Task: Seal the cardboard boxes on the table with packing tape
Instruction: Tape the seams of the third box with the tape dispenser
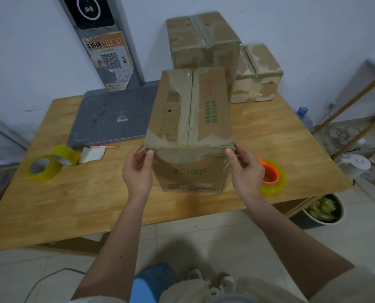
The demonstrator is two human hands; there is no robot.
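A tall cardboard box (189,119) with green and red print stands on the wooden table (72,204) right in front of me, its top flaps closed under tape. My left hand (138,169) holds its near top-left corner, thumb on the front face. My right hand (245,169) holds the near top-right corner the same way. Two more taped boxes stand behind: a large box (204,40) and a smaller box (256,73). A tape roll with an orange dispenser (271,176) lies just right of my right hand. Two yellow tape rolls (50,162) lie at the left.
A grey scale platform (110,114) with an upright screen post (103,40) sits at the back left. A pink pen (103,147) and a paper scrap (92,154) lie beside it. A bin (322,211), a wooden frame (352,106) and a water bottle (304,117) stand right of the table.
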